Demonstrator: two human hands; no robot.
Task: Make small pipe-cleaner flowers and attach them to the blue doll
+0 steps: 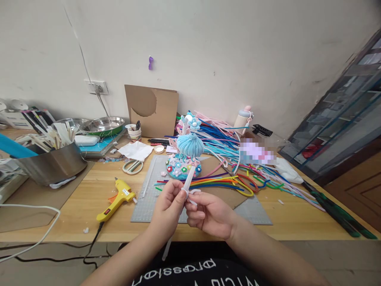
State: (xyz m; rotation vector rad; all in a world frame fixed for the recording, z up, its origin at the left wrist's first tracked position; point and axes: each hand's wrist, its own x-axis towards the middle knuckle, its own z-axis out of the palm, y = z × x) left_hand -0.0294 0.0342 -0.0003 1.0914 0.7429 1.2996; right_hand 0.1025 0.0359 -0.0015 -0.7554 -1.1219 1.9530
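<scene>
My left hand (170, 204) is closed around a long white stick (189, 177), thumb pressed on it. The stick tilts upward above the fingers, and its lower end shows below the hand, over my lap. A short white pipe cleaner (195, 191) bends around the stick at the thumb. Fingertips of my right hand (211, 212) pinch this pipe cleaner close beside the left thumb. Just beyond the hands stands a light blue pipe-cleaner ornament (190, 147) on a round base (178, 172) covered with small coloured flowers.
A grey cutting mat (145, 212) lies under the work. To the left are a yellow glue gun (119, 198), scissors (133, 167) and a metal pot (56, 163) of sticks. Colourful pipe cleaners (214, 131) spread behind and right. Cardboard (166, 111) leans on the wall.
</scene>
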